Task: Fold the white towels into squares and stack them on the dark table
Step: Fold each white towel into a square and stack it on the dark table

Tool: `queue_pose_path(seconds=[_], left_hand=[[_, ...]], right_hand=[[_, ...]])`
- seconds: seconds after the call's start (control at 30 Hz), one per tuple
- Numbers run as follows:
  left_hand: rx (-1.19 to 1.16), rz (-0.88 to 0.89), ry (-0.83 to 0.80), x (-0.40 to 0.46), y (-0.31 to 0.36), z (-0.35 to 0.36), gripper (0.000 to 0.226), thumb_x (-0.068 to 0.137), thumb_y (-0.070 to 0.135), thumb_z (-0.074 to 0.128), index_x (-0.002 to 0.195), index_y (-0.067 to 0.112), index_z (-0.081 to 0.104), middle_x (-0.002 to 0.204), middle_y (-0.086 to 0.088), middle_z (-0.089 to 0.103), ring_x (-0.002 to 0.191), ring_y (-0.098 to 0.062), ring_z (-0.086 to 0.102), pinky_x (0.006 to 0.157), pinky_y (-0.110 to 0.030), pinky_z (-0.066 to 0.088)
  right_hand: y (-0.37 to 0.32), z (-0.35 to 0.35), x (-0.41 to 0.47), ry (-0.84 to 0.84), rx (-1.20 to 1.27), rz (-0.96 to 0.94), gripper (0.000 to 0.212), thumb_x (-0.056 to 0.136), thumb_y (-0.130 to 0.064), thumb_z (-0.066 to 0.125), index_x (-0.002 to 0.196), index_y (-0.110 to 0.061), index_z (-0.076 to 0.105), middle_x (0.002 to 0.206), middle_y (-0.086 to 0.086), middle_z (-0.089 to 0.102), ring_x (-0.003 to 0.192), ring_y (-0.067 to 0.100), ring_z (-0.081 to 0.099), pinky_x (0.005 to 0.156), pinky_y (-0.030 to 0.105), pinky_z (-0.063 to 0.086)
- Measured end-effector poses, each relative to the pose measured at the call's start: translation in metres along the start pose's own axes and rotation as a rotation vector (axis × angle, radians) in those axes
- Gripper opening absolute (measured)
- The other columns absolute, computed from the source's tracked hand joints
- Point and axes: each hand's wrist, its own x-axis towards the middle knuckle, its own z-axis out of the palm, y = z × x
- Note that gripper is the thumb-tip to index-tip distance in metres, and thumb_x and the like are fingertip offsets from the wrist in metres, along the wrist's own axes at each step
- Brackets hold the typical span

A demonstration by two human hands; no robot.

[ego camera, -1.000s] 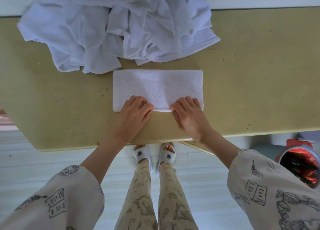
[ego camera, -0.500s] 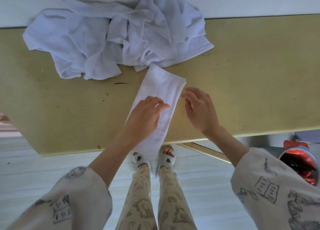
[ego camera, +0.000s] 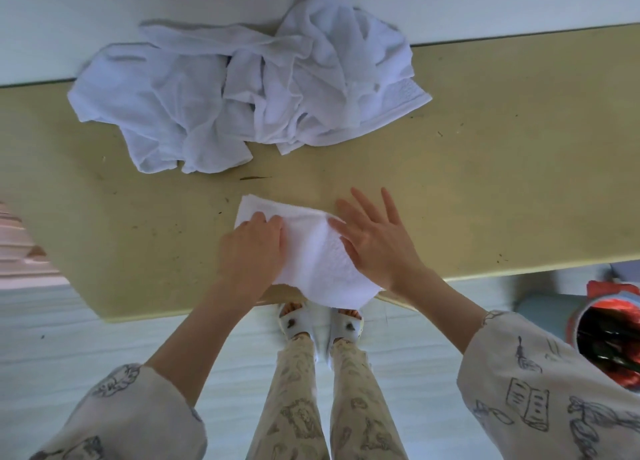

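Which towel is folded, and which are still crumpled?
The folded towel under both hands at the near table edge; the crumpled pile lies loose at the far edge.

Cream sleeves with sketched book prints, matching patterned trousers, white slippers

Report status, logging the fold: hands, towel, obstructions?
Left hand gripping folded towel; right hand flat on it. Towel overhangs table edge. Unfolded pile behind, clear.
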Motion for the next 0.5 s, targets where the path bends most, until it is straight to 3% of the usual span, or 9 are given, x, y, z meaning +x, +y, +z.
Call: queue_pose_path(seconds=[0.07, 0.13, 0.3, 0.5], left_hand=[[-0.031, 0.010, -0.019, 0.004, -0.007, 0.000, 0.031, 0.098, 0.025, 0.033, 0.093, 0.009, 0.059, 0.080, -0.006, 0.051, 0.070, -0.021, 0.048, 0.057, -0.031, 0.038], [-0.121, 0.078, 0.084, 0.011, -0.014, -0.002, 0.020, 0.094, 0.019, 0.044, 0.096, 0.008, 0.061, 0.089, -0.010, 0.055, 0.081, -0.025, 0.051, 0.067, -0.035, 0.042], [-0.224, 0.200, 0.089, 0.028, -0.034, 0.017, 0.020, 0.085, 0.010, 0.060, 0.105, 0.010, 0.062, 0.101, -0.012, 0.057, 0.094, -0.031, 0.050, 0.077, -0.042, 0.049], [-0.303, 0.181, 0.130, 0.036, -0.051, 0.019, 0.006, 0.083, 0.012, 0.065, 0.086, 0.008, 0.064, 0.092, -0.009, 0.060, 0.089, -0.030, 0.052, 0.077, -0.039, 0.043]], right_hand=[[0.003, -0.003, 0.001, -0.006, -0.033, 0.061, 0.035, 0.087, -0.024, 0.049, 0.119, -0.021, 0.064, 0.136, 0.011, 0.052, 0.130, 0.033, 0.044, 0.105, 0.061, 0.023], [-0.002, -0.004, -0.001, 0.015, -0.013, 0.118, 0.036, 0.083, -0.020, 0.058, 0.118, -0.014, 0.064, 0.140, 0.017, 0.046, 0.130, 0.036, 0.042, 0.105, 0.060, 0.025], [-0.020, 0.000, -0.017, 0.046, 0.119, 0.225, 0.044, 0.093, -0.025, 0.034, 0.127, -0.004, 0.052, 0.141, 0.021, 0.043, 0.130, 0.035, 0.043, 0.105, 0.055, 0.035], [-0.004, 0.012, -0.028, -0.029, 0.131, 0.273, 0.051, 0.094, -0.031, 0.031, 0.137, -0.005, 0.039, 0.146, 0.019, 0.036, 0.135, 0.034, 0.035, 0.110, 0.051, 0.030]])
